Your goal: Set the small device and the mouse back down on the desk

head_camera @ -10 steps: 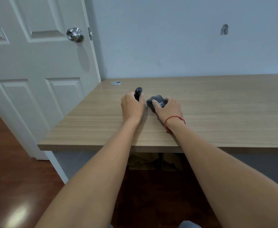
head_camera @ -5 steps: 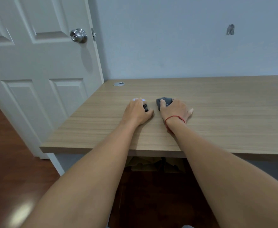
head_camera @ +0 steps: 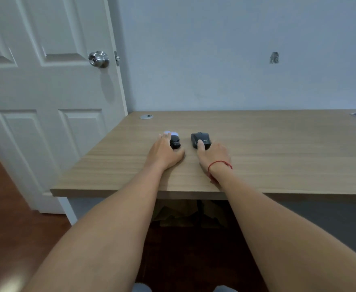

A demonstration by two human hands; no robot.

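Wooden desk (head_camera: pixel 257 148): both items lie on its surface, side by side and a little apart; setting-down looks done, letting go still to come. Right hand (head_camera: pixel 214 157) rests behind the black computer mouse (head_camera: pixel 200 139), thumb touching its rear; other fingers hidden, grip cannot be told. Left hand (head_camera: pixel 165 151) is curled round a small black object (head_camera: pixel 175 143) with a pale tip.

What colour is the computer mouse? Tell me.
Black, with pale lettering; the computer mouse shows best in the head view.
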